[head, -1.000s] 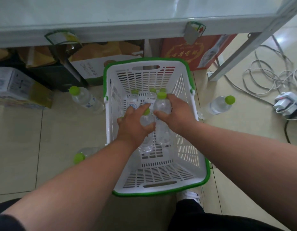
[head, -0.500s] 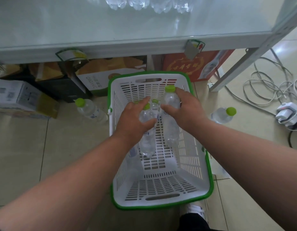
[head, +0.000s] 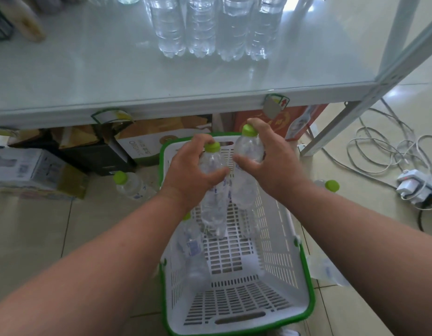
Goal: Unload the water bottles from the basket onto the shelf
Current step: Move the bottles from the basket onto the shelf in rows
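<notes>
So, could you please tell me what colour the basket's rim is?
Green, on the basket's rim, clearest in the head view.

Two hands, one basket, about nine bottles.

One head cam only, wide-angle, looking fwd and down, close over basket, shelf edge above

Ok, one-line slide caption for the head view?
Left hand and right hand each lift a water bottle above the basket toward the shelf.
</notes>
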